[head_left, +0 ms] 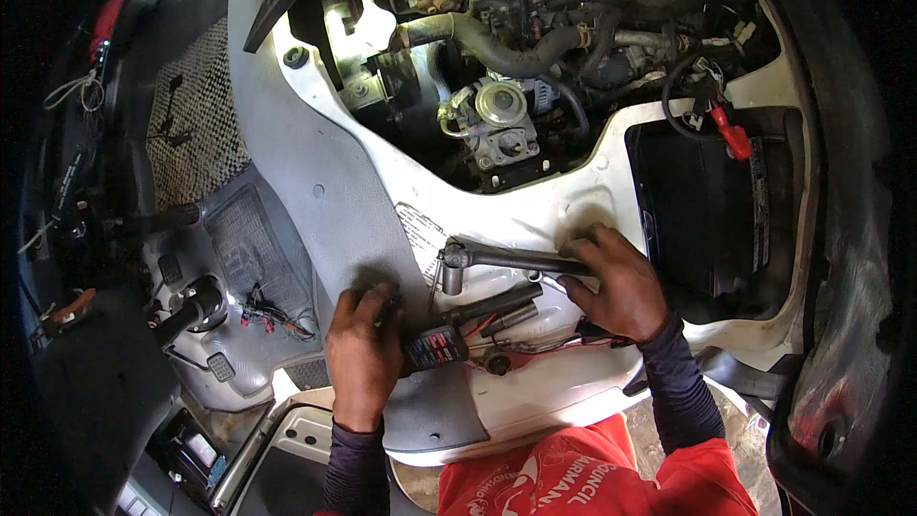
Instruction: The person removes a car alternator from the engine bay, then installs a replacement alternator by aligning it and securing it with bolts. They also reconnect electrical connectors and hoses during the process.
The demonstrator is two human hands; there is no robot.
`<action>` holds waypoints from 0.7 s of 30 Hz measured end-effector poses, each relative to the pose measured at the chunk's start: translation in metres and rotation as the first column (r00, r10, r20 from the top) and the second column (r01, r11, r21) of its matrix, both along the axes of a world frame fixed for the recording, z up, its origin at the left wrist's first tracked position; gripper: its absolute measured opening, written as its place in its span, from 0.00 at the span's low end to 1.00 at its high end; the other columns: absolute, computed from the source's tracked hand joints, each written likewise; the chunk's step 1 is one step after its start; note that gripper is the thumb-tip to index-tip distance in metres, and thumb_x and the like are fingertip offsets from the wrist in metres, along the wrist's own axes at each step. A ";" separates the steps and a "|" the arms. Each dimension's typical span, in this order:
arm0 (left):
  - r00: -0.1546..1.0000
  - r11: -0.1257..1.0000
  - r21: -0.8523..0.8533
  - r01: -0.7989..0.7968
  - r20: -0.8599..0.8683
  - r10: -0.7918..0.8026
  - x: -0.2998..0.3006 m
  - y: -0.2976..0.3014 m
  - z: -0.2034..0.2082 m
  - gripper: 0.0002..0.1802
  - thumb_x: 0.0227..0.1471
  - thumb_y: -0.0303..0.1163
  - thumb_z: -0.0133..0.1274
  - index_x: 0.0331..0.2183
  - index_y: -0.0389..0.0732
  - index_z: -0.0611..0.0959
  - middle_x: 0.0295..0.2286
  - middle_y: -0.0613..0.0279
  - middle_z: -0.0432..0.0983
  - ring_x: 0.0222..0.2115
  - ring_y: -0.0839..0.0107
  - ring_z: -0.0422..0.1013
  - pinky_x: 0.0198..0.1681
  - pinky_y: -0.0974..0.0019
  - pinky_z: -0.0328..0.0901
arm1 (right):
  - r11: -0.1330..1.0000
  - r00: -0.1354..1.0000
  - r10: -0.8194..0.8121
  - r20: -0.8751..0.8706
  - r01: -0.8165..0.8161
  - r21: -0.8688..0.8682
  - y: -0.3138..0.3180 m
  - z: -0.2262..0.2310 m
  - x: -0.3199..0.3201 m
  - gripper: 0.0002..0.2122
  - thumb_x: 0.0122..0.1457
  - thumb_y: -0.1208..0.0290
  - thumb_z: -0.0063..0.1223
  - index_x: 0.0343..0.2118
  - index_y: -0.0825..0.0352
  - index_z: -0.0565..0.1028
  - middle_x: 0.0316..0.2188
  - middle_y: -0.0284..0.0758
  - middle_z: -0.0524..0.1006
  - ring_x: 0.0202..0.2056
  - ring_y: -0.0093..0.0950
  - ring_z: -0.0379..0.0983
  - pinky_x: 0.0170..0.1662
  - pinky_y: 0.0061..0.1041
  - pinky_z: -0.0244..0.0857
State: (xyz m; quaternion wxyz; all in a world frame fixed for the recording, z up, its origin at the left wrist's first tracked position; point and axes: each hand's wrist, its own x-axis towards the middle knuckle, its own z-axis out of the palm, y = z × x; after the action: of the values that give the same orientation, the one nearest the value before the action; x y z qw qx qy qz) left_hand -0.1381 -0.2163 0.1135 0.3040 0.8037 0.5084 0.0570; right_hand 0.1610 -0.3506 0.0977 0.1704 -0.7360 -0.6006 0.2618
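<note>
My right hand (619, 287) grips the end of a long-handled socket wrench (506, 258), fingers on one side of the bar and thumb on the other. Its socket end points left over the white body panel (535, 208). My left hand (366, 354) is closed at the grey trim; a small dark thing seems to be between its fingertips, too shadowed to name. Right beside that hand sits a black box-shaped device (435, 349) with a printed face. Between my hands, below the wrench, lie metal tubes or sockets (511, 317) and thin red and dark wires.
Beyond the panel is an open engine bay with a thick hose (511, 55) and a round-topped metal housing (501, 105). At right, a dark recess (707, 210) has a red-covered cable terminal (731, 134) at its edge. Pedals (221, 367) and loose wiring lie in the left footwell.
</note>
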 end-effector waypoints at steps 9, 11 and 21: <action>0.973 1.000 -0.015 0.010 0.232 -0.007 0.059 -0.018 0.020 0.28 0.61 0.37 0.59 0.57 0.32 0.75 0.50 0.38 0.75 0.50 0.44 0.74 0.55 0.51 0.67 | 0.996 0.983 0.051 0.177 -0.062 0.057 -0.017 0.008 -0.013 0.21 0.51 0.73 0.62 0.49 0.68 0.72 0.44 0.45 0.73 0.44 0.43 0.75 0.42 0.43 0.72; 0.956 0.998 -0.024 0.056 0.289 -0.046 0.065 -0.017 0.025 0.31 0.62 0.38 0.58 0.59 0.28 0.71 0.50 0.35 0.74 0.51 0.44 0.74 0.55 0.51 0.67 | 0.998 0.993 0.062 0.105 -0.063 0.007 -0.032 0.030 -0.015 0.21 0.51 0.73 0.62 0.49 0.68 0.72 0.44 0.45 0.73 0.42 0.43 0.76 0.41 0.42 0.73; 0.952 0.779 -0.597 0.190 0.308 0.003 0.026 -0.054 0.030 0.33 0.59 0.49 0.61 0.52 0.30 0.73 0.38 0.41 0.82 0.41 0.41 0.79 0.44 0.51 0.71 | 0.988 0.985 -0.150 -0.085 0.152 0.022 -0.086 0.060 -0.058 0.16 0.46 0.70 0.67 0.40 0.63 0.78 0.35 0.38 0.76 0.29 0.40 0.77 0.29 0.38 0.70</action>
State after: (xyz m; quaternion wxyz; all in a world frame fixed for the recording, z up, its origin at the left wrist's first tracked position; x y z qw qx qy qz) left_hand -0.1123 -0.2699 0.1431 0.6251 0.6659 0.4072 -0.0108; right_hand 0.1030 -0.4365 0.1582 0.2249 -0.7653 -0.5392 0.2701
